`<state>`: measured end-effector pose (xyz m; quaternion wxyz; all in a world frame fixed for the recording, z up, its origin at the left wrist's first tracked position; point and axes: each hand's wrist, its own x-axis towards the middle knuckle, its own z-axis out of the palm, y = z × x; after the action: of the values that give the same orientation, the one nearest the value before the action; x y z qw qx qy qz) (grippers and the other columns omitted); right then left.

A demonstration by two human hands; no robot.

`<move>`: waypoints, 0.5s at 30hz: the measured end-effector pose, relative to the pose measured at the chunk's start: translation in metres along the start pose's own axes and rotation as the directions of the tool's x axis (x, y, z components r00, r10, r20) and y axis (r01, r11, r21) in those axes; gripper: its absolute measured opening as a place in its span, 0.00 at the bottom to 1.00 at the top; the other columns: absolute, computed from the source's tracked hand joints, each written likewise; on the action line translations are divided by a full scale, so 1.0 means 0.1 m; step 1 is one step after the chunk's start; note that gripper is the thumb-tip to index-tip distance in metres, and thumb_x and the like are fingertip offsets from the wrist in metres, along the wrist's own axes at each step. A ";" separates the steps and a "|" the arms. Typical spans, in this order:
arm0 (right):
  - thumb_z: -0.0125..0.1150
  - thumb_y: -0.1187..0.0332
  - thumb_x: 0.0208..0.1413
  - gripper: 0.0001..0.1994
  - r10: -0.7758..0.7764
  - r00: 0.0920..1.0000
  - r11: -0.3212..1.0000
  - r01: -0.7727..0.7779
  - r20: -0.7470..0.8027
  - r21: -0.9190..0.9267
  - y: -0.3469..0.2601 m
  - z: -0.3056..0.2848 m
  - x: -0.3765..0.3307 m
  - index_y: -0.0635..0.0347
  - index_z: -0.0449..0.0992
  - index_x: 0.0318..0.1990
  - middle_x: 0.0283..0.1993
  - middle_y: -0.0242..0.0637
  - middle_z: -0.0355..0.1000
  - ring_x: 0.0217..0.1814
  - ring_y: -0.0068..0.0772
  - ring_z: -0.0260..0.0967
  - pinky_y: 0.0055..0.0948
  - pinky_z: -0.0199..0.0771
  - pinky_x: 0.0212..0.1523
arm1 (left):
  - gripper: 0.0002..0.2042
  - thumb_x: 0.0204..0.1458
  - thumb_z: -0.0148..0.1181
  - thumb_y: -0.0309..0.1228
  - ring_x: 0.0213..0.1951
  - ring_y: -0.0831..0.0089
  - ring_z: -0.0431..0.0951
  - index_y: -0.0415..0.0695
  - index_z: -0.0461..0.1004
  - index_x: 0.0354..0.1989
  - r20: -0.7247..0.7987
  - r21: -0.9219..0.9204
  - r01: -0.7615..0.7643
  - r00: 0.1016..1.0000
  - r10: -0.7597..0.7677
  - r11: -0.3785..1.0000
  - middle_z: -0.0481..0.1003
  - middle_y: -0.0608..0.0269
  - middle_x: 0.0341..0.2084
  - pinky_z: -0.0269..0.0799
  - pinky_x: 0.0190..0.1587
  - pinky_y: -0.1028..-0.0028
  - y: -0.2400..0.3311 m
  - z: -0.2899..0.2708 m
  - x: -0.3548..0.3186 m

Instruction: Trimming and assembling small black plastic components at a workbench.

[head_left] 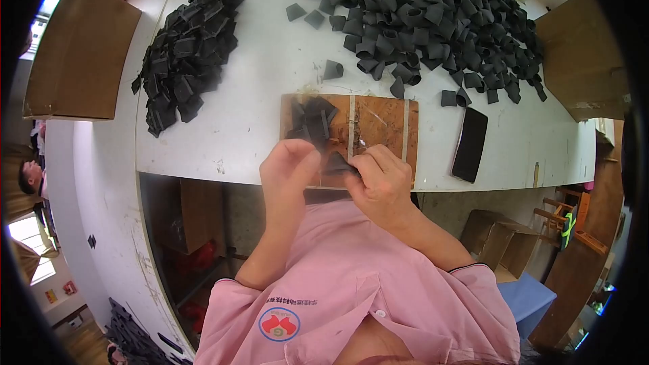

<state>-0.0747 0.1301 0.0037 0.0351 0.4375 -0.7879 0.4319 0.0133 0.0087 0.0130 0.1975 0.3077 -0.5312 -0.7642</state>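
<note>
Over the near edge of a brown wooden board point(383, 122), my right hand point(382, 179) pinches a small black sleeve-like piece point(336, 163) between thumb and fingers. My left hand point(287, 167) is close beside that piece, slightly blurred, its fingers curled toward the thumb; whatever they hold is hidden. Several black pieces point(312, 119) lie in a loose heap on the left part of the board, just beyond my left hand. Pale strips run across the board.
A large pile of black open-ended sleeves point(433, 20) covers the far right of the white table point(263, 88). Flatter black pieces point(193, 47) are heaped at left. A dark phone point(470, 144) lies right of the board. Cardboard boxes point(81, 47) flank the table.
</note>
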 end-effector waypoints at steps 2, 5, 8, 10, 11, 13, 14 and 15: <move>0.63 0.76 0.25 0.12 -0.063 0.998 0.996 0.062 -0.022 -0.066 -0.01 -0.01 0.00 0.60 0.65 0.21 0.21 0.36 0.61 0.23 0.36 0.62 0.31 0.62 0.19 | 0.07 0.47 0.56 0.28 0.25 0.81 0.70 0.37 0.69 0.31 0.031 -0.018 0.026 0.999 -0.025 1.000 0.70 0.65 0.25 0.67 0.27 0.83 0.01 0.02 -0.05; 0.62 0.76 0.26 0.12 -0.059 0.997 0.994 0.053 -0.055 -0.100 -0.01 0.00 0.00 0.60 0.64 0.19 0.20 0.36 0.60 0.22 0.36 0.62 0.31 0.61 0.18 | 0.06 0.47 0.55 0.27 0.24 0.80 0.70 0.38 0.68 0.30 0.025 -0.072 0.025 0.999 -0.023 0.997 0.70 0.63 0.24 0.67 0.25 0.82 0.02 0.08 -0.13; 0.61 0.76 0.26 0.11 -0.040 0.995 0.996 0.032 -0.096 -0.086 0.00 0.03 -0.01 0.60 0.64 0.19 0.20 0.35 0.59 0.21 0.36 0.61 0.31 0.61 0.17 | 0.06 0.47 0.54 0.27 0.23 0.79 0.70 0.38 0.68 0.30 0.021 -0.020 0.095 0.995 -0.094 0.995 0.70 0.64 0.22 0.66 0.24 0.81 0.00 0.09 -0.21; 0.61 0.76 0.26 0.11 -0.044 0.993 0.995 0.034 -0.112 -0.094 0.01 0.03 -0.02 0.60 0.64 0.19 0.20 0.35 0.59 0.21 0.35 0.61 0.31 0.61 0.17 | 0.05 0.48 0.54 0.27 0.22 0.79 0.70 0.38 0.68 0.29 0.020 -0.057 0.134 0.991 -0.133 0.989 0.70 0.63 0.20 0.66 0.23 0.81 -0.03 0.08 -0.23; 0.61 0.76 0.27 0.10 -0.048 0.991 0.994 0.035 -0.127 -0.104 0.01 0.03 -0.02 0.60 0.64 0.19 0.20 0.35 0.59 0.21 0.35 0.61 0.31 0.60 0.16 | 0.05 0.48 0.54 0.27 0.22 0.79 0.70 0.38 0.68 0.29 0.038 -0.149 0.202 0.979 -0.199 0.968 0.70 0.63 0.20 0.65 0.23 0.80 -0.03 0.08 -0.24; 0.61 0.75 0.27 0.10 -0.051 0.992 0.993 0.038 -0.117 -0.108 0.01 0.04 -0.02 0.60 0.64 0.19 0.20 0.35 0.59 0.21 0.35 0.61 0.31 0.60 0.16 | 0.05 0.48 0.53 0.27 0.21 0.79 0.69 0.39 0.68 0.29 0.062 -0.239 0.268 0.963 -0.261 0.933 0.70 0.62 0.21 0.65 0.22 0.80 -0.04 0.08 -0.25; 0.61 0.75 0.27 0.10 -0.051 0.993 0.993 0.039 -0.109 -0.113 0.01 0.04 -0.02 0.60 0.64 0.19 0.20 0.35 0.59 0.21 0.35 0.61 0.31 0.60 0.16 | 0.04 0.49 0.53 0.26 0.21 0.79 0.69 0.39 0.68 0.29 0.058 -0.264 0.296 0.955 -0.291 0.918 0.71 0.62 0.21 0.65 0.21 0.80 -0.04 0.10 -0.25; 0.61 0.75 0.27 0.10 -0.052 0.993 0.993 0.040 -0.108 -0.114 0.00 0.04 -0.03 0.60 0.64 0.19 0.20 0.35 0.59 0.21 0.35 0.61 0.31 0.60 0.16 | 0.03 0.49 0.53 0.26 0.21 0.79 0.69 0.40 0.68 0.29 0.055 -0.289 0.323 0.945 -0.322 0.901 0.71 0.62 0.21 0.64 0.20 0.81 -0.04 0.11 -0.25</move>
<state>-0.0721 0.1292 0.0002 0.1131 0.4283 -0.7973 0.4100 0.0241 0.0340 0.0183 0.1105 0.3563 -0.3538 -0.8577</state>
